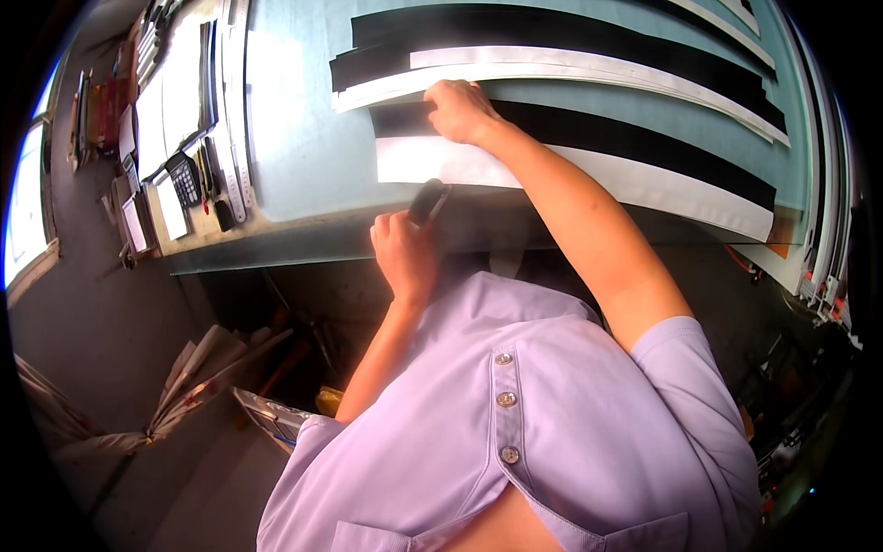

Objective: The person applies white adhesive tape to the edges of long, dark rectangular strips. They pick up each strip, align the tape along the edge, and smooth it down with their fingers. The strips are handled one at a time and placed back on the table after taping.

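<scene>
At the far left of the bench sit a calculator (183,178) and some rulers (237,138), well apart from the work. Nearer the middle, the left hand (403,253) hangs at the table's (294,156) front edge, fingers curled shut round a small dark tool (430,201) whose tip pokes up towards the strips; what kind of tool it is I cannot tell.

Just above it, the right hand (460,110) lies knuckles up on the near strips, fingers bent and pressing down near their left ends. It pins them rather than grips them; nothing is closed inside it.

The strips run off to the right in long, gently curved bands: a white strip (570,173) nearest the edge, a black strip (635,138) touching it above, then another black-and-white pile (552,51) further back.

They look thin, light and floppy, like cut cloth or interfacing, and likely to slide on the smooth top. I would hold them flat under a spread palm near the end being worked, and lift them only by an end, supporting the length so it does not stretch or crease.
</scene>
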A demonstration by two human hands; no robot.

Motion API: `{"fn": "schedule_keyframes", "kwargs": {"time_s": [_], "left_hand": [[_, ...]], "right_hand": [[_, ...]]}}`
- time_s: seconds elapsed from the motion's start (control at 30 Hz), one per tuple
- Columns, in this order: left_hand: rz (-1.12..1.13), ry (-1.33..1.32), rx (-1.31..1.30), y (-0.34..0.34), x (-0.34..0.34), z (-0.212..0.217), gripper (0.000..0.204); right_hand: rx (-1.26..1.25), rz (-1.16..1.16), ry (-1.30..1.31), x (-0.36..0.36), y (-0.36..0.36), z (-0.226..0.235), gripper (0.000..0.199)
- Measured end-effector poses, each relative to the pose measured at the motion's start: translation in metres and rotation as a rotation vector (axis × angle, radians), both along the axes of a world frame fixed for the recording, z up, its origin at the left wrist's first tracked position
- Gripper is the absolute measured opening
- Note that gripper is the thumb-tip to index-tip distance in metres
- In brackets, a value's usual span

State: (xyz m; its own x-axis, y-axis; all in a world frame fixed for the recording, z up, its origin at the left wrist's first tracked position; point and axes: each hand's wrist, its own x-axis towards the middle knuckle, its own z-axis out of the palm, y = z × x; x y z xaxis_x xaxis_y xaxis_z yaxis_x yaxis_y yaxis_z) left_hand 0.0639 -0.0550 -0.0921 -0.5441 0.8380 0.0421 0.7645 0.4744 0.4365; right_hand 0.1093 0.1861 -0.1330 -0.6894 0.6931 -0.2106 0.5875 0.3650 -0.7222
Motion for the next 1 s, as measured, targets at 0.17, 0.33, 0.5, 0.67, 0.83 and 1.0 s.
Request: {"fn": "schedule_keyframes", "kwargs": {"time_s": [0.17, 0.33, 0.5, 0.67, 0.83, 1.0], "left_hand": [[-0.015, 0.028, -0.002, 0.001, -0.002, 0.003, 0.024], [-0.053, 0.046, -0.020, 0.001, -0.012, 0.008, 0.022], [-0.027, 0.004, 0.000, -0.009, -0.022, 0.004, 0.021], [-0.005, -0.035, 0.065, -0.008, -0.020, 0.001, 0.022], [0.124, -0.060, 0.050, -0.004, -0.020, -0.003, 0.026], [0.059, -0.018, 0.030, 0.011, -0.024, 0.014, 0.045]], "right_hand": [[-0.046, -0.002, 0.016, 0.000, 0.007, -0.003, 0.029], [-0.169, 0.048, -0.057, 0.002, 0.014, 0.016, 0.039], [-0.140, -0.037, 0.037, 0.002, 0.009, 0.005, 0.026], [-0.086, 0.017, -0.006, 0.001, 0.005, 0.008, 0.028], [-0.069, 0.026, -0.040, 0.002, 0.000, 0.010, 0.037], [0.038, -0.054, 0.048, 0.003, -0.011, 0.004, 0.023]]}}
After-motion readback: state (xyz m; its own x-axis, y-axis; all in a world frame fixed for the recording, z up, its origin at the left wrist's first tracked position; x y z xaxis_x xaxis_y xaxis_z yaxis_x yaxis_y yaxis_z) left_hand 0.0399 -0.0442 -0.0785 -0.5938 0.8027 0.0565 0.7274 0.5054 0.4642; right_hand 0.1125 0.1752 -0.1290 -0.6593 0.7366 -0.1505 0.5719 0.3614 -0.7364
